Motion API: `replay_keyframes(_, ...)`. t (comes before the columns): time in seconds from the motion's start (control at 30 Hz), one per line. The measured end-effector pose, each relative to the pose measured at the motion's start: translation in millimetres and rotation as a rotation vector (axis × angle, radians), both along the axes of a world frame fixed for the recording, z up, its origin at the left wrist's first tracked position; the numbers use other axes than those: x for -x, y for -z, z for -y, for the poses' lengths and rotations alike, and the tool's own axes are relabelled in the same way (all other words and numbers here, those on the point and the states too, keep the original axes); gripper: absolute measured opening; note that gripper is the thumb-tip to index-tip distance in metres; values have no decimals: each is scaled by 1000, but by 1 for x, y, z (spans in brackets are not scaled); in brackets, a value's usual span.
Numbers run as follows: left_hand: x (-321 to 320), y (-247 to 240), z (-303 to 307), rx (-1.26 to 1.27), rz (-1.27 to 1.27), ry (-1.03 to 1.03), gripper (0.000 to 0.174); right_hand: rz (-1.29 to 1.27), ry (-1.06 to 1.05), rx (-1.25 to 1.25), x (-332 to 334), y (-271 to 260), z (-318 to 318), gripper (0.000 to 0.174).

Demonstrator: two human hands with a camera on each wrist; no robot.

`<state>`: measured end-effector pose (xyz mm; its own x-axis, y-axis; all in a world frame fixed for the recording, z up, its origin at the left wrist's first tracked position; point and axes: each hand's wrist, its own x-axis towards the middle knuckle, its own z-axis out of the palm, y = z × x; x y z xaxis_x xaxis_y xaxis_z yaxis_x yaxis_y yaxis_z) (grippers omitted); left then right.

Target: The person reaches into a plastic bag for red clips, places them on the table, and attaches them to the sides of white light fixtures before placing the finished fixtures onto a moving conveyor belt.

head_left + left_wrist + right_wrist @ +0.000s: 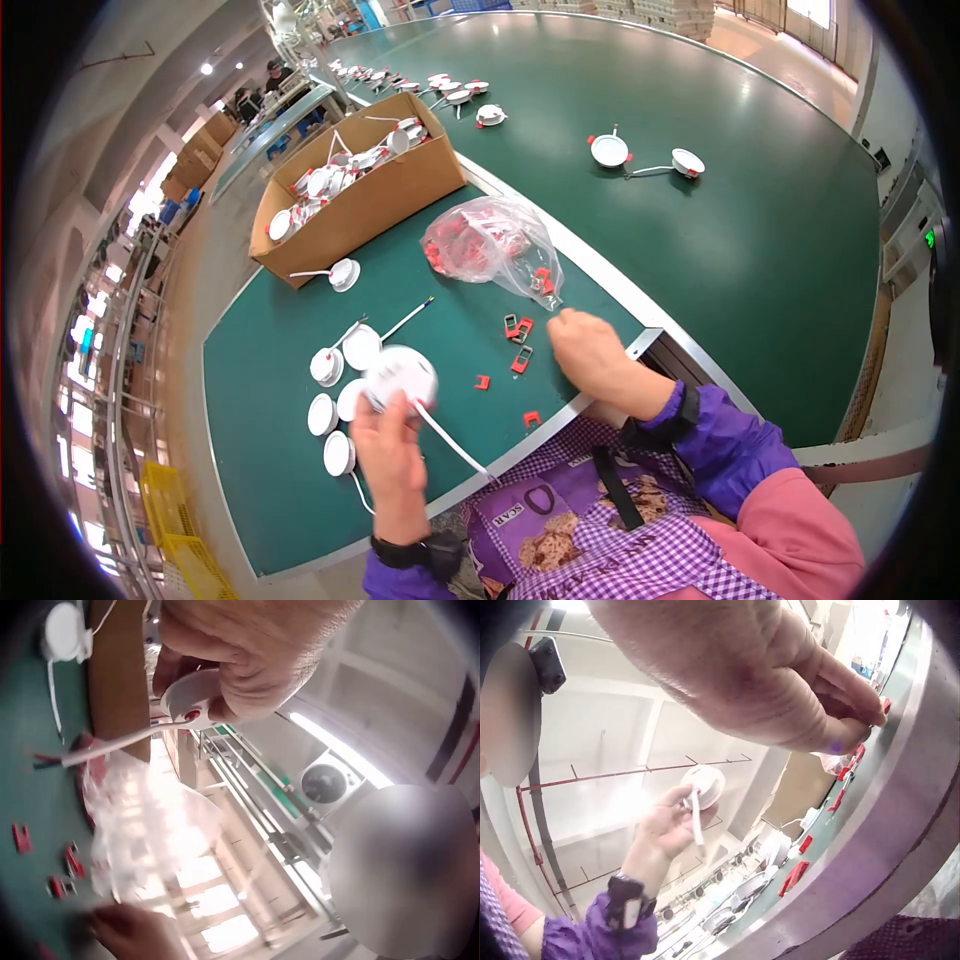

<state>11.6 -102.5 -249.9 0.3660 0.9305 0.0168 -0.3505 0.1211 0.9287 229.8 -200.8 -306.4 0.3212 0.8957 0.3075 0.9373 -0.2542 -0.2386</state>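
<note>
My left hand [390, 455] holds a white round downlight [402, 378] with its fingers at the edge, off the table. A white cable [124, 740] hangs from the lamp, its stripped wire ends showing in the left wrist view. My right hand [600, 355] is low at the table's near edge, thumb and fingertips together. In the right wrist view a small red clip [886, 707] shows at those fingertips, largely hidden by them. Several red clips [522, 360] with metal springs lie beside that hand. Just beyond it is a clear plastic bag [500, 240] of red clips.
Several white downlights [338, 453] lie on the green tabletop left of my left hand. A cardboard box [375, 200] full of downlights stands at the back left. Past a metal rail [600, 285], a wide green surface [720, 250] carries more lamps. A yellow crate [170, 505] is at lower left.
</note>
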Motion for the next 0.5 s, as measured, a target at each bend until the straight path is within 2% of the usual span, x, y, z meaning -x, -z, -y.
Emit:
replay_keyframes(0.03, 4, 9, 13, 93, 47, 36, 29, -32, 37, -64, -4, 4, 3, 8)
replay_keyframes(0.07, 8, 20, 25, 191, 93, 67, 27, -171, 50, -146, -8, 7, 4, 8)
replay_keyframes(0.17, 11, 41, 53, 357, 140, 81, 26, -501, -16, -422, 0, -4, 15, 13)
replay_keyframes(0.2, 10, 50, 57, 378, 148, 89, 27, -503, -24, -411, 7, -9, 17, 13)
replay_keyframes(0.27, 6, 56, 65, 376, 165, 75, 27, -852, -28, -317, 28, -23, 22, 12)
replay_keyframes(0.33, 1, 58, 69, 301, 164, 51, 28, -1020, -98, -331, 49, -29, 24, 12)
replay_keyframes(0.5, -4, 56, 73, 217, 117, -6, 25, -761, -234, -329, 69, -33, 28, 10)
